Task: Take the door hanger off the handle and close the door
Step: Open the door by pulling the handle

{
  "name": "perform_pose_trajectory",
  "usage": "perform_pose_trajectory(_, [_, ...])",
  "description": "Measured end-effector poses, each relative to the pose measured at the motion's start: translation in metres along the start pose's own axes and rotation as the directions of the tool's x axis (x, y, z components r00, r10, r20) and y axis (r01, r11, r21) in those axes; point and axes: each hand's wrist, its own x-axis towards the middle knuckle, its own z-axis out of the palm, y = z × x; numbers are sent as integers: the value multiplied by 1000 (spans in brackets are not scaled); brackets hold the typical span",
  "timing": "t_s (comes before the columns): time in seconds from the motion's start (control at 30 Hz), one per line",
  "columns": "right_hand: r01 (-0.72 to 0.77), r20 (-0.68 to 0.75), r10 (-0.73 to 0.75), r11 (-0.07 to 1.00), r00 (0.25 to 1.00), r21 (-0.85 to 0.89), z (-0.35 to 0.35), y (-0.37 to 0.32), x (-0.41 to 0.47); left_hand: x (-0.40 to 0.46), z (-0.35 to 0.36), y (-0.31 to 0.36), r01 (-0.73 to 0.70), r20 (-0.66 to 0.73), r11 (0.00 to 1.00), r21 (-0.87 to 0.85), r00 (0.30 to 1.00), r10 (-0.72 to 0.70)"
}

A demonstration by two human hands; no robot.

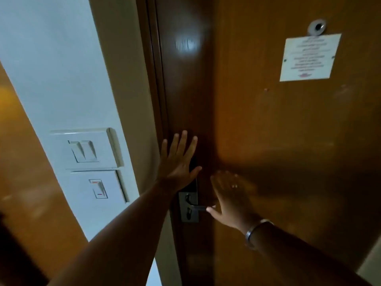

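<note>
The brown wooden door (268, 131) fills the right of the view and lies against its dark frame (158, 79). My left hand (178, 159) rests flat on the door near its latch edge, fingers spread. My right hand (231, 197) is flat and blurred just right of the metal lock plate (188, 207), its thumb touching the tip of the lever handle (198, 208). No door hanger shows on the handle or in either hand.
Two white switch plates (88, 149) sit on the white wall left of the frame. A white notice (309, 56) is fixed to the door under the peephole (316, 27). A metal bangle (255, 230) circles my right wrist.
</note>
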Motion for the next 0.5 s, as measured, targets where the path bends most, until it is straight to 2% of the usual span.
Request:
perform_pose_trajectory(0.07, [16, 165, -17, 1000, 986, 7, 27, -18, -6, -2, 10, 4, -6, 21, 999, -51, 1000, 7])
perform_pose_trajectory(0.13, [-24, 249, 20, 1000, 968, 13, 53, -40, -11, -6, 23, 12, 0, 39, 997, -72, 999, 3])
perform_pose_trajectory(0.3, [-98, 270, 91, 995, 959, 12, 70, -74, -2, -3, 48, 24, 157, 28, 971, -178, 988, -155])
perform_pose_trajectory(0.5, [-101, 287, 108, 994, 952, -36, 78, -76, 4, -1, 69, 20, 115, -13, 974, -193, 993, -120])
